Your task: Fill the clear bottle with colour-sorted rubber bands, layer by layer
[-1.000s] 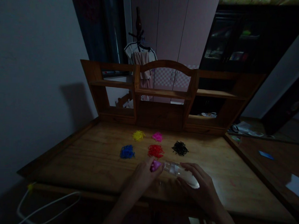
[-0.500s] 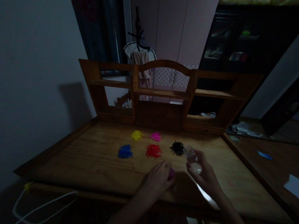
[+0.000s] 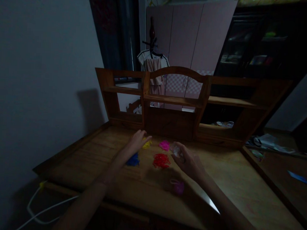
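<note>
My left hand [image 3: 137, 141] is over the near-left side of the yellow pile [image 3: 147, 144], thumb apart from the fingers. The piles look like small rubber bands. My right hand [image 3: 190, 162] grips a small clear container [image 3: 176, 150], tilted to the left beside the pink pile [image 3: 164, 145]. The red pile [image 3: 161, 160] lies between my hands, and the blue pile [image 3: 133, 159] is partly behind my left forearm. A purple round piece with a pale loop, like a lid [image 3: 178, 187], rests on the table nearer me. The black pile is hidden by my right hand.
The wooden desk [image 3: 90, 166] has a shelf unit [image 3: 174, 101] along its back edge. A wall [image 3: 56, 73] stands at the left. A white cable [image 3: 50, 205] hangs by the front left corner. Papers and bags lie on a surface to the right.
My left hand has let go of the purple piece, now on the desk, and moved forward and left to the yellow pile. My right hand has carried the container left, over the black pile.
</note>
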Motion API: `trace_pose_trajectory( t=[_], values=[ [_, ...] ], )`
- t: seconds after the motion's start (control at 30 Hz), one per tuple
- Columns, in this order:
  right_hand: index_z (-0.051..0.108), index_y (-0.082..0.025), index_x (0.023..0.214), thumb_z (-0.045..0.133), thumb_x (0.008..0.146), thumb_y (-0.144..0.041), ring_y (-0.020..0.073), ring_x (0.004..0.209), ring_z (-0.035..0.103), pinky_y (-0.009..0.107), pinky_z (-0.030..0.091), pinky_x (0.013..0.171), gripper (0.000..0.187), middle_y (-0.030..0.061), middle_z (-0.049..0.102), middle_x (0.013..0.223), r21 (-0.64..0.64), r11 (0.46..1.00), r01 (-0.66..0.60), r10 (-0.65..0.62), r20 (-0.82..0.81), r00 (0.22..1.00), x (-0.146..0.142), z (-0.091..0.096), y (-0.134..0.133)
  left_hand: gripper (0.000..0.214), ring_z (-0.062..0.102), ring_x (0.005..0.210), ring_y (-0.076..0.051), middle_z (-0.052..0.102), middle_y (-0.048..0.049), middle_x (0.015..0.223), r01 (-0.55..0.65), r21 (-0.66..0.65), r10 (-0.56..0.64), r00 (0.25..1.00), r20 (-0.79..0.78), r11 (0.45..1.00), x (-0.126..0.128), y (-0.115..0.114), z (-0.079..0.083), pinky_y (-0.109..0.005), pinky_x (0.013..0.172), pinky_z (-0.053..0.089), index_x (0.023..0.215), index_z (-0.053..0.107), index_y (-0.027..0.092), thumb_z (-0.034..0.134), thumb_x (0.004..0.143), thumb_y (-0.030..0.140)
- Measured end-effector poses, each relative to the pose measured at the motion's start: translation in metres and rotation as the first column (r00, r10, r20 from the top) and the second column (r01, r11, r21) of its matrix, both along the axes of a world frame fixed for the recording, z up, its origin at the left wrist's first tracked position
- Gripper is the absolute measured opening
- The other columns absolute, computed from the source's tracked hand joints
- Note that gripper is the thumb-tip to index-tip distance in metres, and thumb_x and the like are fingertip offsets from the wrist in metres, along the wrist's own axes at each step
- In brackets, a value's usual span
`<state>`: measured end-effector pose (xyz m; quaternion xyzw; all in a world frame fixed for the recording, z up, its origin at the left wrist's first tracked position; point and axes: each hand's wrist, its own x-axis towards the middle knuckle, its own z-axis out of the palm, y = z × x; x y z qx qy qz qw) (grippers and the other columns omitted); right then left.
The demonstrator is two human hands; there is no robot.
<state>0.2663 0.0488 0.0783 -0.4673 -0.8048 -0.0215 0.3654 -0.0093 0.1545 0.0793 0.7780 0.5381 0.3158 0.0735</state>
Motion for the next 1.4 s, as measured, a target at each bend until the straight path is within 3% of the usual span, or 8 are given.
trace_pose_trajectory(
  t=[0.1, 0.2, 0.33, 0.47, 0.63, 1.0, 1.23, 1.4],
  values=[
    [0.045, -0.020, 0.135, 0.051, 0.093, -0.027, 0.0206, 0.084, 0.068, 0.030, 0.052, 0.069, 0.043, 0.0115, 0.069, 0.107, 0.013, 0.998, -0.062, 0.061, 0.046, 0.997, -0.003, -0.018, 0.000, 0.049, 0.059, 0.098, -0.024, 0.060, -0.0113, 0.104, -0.007, -0.046, 0.005, 0.999, -0.042, 0.999, -0.021, 0.040, -0.016, -0.034, 0.090, 0.044, 0.104, 0.063, 0.013, 0.054, 0.085, 0.058],
    [0.042, -0.021, 0.138, 0.052, 0.092, -0.024, 0.0209, 0.085, 0.067, 0.031, 0.052, 0.069, 0.047, 0.0106, 0.069, 0.107, -0.033, 0.996, -0.085, 0.087, 0.080, 0.993, 0.000, -0.030, -0.002, 0.052, 0.059, 0.102, -0.024, 0.061, -0.0107, 0.106, 0.048, -0.100, -0.050, 0.999, -0.020, 0.994, -0.026, 0.061, -0.038, -0.034, 0.093, 0.045, 0.107, 0.064, 0.015, 0.052, 0.085, 0.060],
    [0.041, -0.021, 0.139, 0.053, 0.092, -0.024, 0.0212, 0.083, 0.067, 0.031, 0.051, 0.069, 0.048, 0.0096, 0.069, 0.102, -0.093, 0.993, -0.078, 0.084, 0.060, 0.995, 0.000, -0.032, -0.004, 0.053, 0.055, 0.117, -0.024, 0.058, -0.0096, 0.124, 0.210, -0.189, -0.207, 0.978, 0.038, 0.959, -0.030, 0.070, -0.059, -0.034, 0.104, 0.040, 0.122, 0.061, 0.020, 0.050, 0.087, 0.059],
    [0.040, -0.021, 0.139, 0.053, 0.090, -0.022, 0.0207, 0.080, 0.066, 0.030, 0.050, 0.066, 0.050, 0.0090, 0.069, 0.100, -0.172, 0.978, -0.118, 0.126, 0.040, 0.991, -0.006, -0.029, -0.008, 0.063, 0.041, 0.134, -0.025, 0.043, -0.0082, 0.145, 0.357, -0.320, -0.364, 0.931, 0.041, 0.878, -0.043, 0.067, -0.068, -0.037, 0.113, 0.031, 0.139, 0.048, 0.027, 0.059, 0.084, 0.055],
    [0.043, -0.022, 0.138, 0.054, 0.089, -0.021, 0.0203, 0.079, 0.067, 0.028, 0.049, 0.065, 0.050, 0.0089, 0.069, 0.098, -0.246, 0.966, -0.085, 0.095, 0.029, 0.995, -0.006, -0.030, -0.011, 0.057, 0.038, 0.136, -0.022, 0.042, -0.0059, 0.147, 0.448, -0.322, -0.445, 0.891, 0.088, 0.834, -0.051, 0.062, -0.067, -0.037, 0.116, 0.028, 0.142, 0.044, 0.030, 0.058, 0.088, 0.040],
    [0.043, -0.022, 0.139, 0.054, 0.091, -0.027, 0.0203, 0.078, 0.067, 0.030, 0.051, 0.065, 0.050, 0.0090, 0.070, 0.096, -0.238, 0.970, -0.050, 0.043, -0.032, 0.999, -0.002, -0.033, -0.011, 0.050, 0.049, 0.127, -0.021, 0.051, -0.0068, 0.139, 0.363, -0.211, -0.392, 0.913, -0.117, 0.908, -0.039, 0.048, -0.060, -0.037, 0.109, 0.038, 0.129, 0.059, 0.029, 0.049, 0.086, 0.006],
    [0.039, -0.023, 0.142, 0.054, 0.089, -0.023, 0.0196, 0.075, 0.067, 0.030, 0.051, 0.063, 0.055, 0.0085, 0.069, 0.095, -0.271, 0.962, -0.040, 0.034, -0.024, 0.999, -0.004, -0.035, -0.012, 0.035, 0.062, 0.105, -0.019, 0.064, -0.0076, 0.117, 0.339, -0.097, -0.351, 0.917, -0.187, 0.936, -0.033, 0.046, -0.052, -0.029, 0.094, 0.048, 0.110, 0.070, 0.020, 0.055, 0.083, 0.005],
    [0.040, -0.023, 0.141, 0.053, 0.089, -0.024, 0.0197, 0.075, 0.066, 0.030, 0.050, 0.063, 0.054, 0.0079, 0.069, 0.093, -0.274, 0.961, -0.042, 0.039, -0.019, 0.999, -0.005, -0.034, -0.012, 0.026, 0.064, 0.096, -0.018, 0.067, -0.0076, 0.107, 0.307, -0.093, -0.320, 0.923, -0.212, 0.947, -0.031, 0.049, -0.048, -0.026, 0.087, 0.048, 0.101, 0.072, 0.018, 0.057, 0.083, 0.006]
  ],
)
